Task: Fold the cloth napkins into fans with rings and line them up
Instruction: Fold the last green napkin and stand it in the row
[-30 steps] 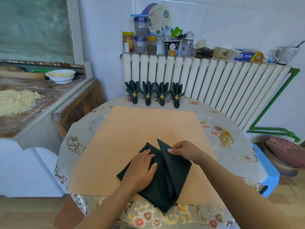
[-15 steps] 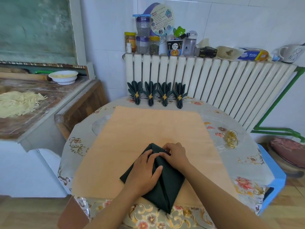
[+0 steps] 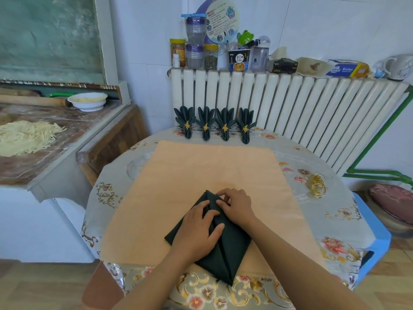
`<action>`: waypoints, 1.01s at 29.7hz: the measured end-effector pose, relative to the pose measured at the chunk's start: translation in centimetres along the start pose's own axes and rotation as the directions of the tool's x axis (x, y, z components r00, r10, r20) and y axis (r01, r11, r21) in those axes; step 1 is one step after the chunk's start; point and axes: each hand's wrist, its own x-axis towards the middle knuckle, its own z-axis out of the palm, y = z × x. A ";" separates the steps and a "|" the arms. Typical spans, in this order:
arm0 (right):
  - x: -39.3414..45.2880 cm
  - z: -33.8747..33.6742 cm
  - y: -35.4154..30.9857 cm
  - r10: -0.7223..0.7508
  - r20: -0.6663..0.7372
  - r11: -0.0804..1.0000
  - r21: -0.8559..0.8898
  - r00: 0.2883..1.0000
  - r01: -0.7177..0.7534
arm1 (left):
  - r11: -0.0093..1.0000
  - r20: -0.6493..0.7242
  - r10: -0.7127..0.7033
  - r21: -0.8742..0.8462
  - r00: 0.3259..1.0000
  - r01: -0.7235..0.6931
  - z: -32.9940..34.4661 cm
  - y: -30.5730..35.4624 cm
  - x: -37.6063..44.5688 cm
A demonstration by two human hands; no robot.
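While the left hand (image 3: 199,229) lies flat, fingers straight, on the dark green folded cloth napkin (image 3: 230,247) upon the peach mat (image 3: 201,171), the right hand (image 3: 237,203) pinches its upper fold; four ringed green fan napkins (image 3: 214,125) line the counter's (image 3: 344,220) far edge; loose gold rings (image 3: 317,185) lie rightward.

Much of the dark green napkin (image 3: 225,247) is covered by the left hand (image 3: 197,229) and right hand (image 3: 237,203), so its middle folds cannot be read. Both forearms are cut off by the lower edge. The noodle heap (image 3: 26,136) is clipped by the left edge, and the white mug (image 3: 400,67) and cushioned stool (image 3: 393,202) by the right. Print on the round card (image 3: 221,21) is too small to be read, and the gold rings (image 3: 317,185) cannot be counted
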 end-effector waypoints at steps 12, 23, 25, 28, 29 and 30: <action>3.0 -0.5 -1.7 0.173 0.123 0.957 0.213 0.977 -0.196 | 1.000 0.021 -0.011 0.008 1.000 0.010 -0.2 0.1 -0.1; 3.0 1.3 -1.5 0.102 -0.043 0.995 -0.013 0.994 -0.103 | 0.997 0.029 0.026 0.072 0.999 -0.028 0.0 -0.1 0.2; 3.0 1.3 -1.4 0.099 -0.036 0.995 0.021 0.994 -0.098 | 0.994 0.033 0.036 0.101 0.999 -0.039 0.1 -0.1 0.3; 2.8 0.5 -1.4 0.102 -0.003 0.983 0.155 0.995 -0.101 | 0.991 0.043 0.035 0.130 0.998 -0.040 0.2 -0.1 0.4; 2.4 0.2 -1.4 0.093 -0.022 0.977 0.192 0.995 -0.087 | 0.990 0.045 0.034 0.135 0.998 -0.039 0.1 -0.1 0.5; 1.8 -0.1 -1.3 0.075 -0.060 0.978 0.197 0.995 -0.061 | 0.990 0.046 0.033 0.136 0.998 -0.039 0.1 -0.1 0.5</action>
